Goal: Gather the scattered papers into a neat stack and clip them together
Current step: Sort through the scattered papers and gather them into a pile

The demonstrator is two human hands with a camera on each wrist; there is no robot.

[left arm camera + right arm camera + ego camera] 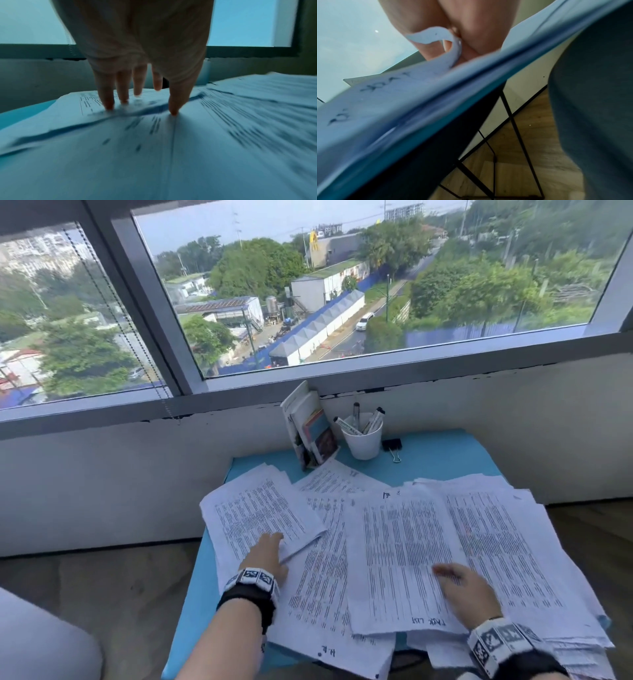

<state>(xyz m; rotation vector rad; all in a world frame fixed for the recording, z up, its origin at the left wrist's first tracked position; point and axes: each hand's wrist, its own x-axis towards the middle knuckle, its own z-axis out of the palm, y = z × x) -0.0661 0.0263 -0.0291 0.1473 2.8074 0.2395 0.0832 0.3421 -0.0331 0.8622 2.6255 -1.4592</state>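
Handwritten "TASK LIST", upside down, stands on the near edge of the centre sheet at lower middle of the frame; its printed lines stay illegible.

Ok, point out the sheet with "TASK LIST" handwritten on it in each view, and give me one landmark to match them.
Head: TASK LIST sheet lies centre-right, on top of the spread, under the right hand.
Left wrist: cannot tell; print is blurred and no handwriting shows.
Right wrist: at left, handwriting visible, one corner curled up at the fingers.
Shared landmark: the blue table, its edge under the papers.
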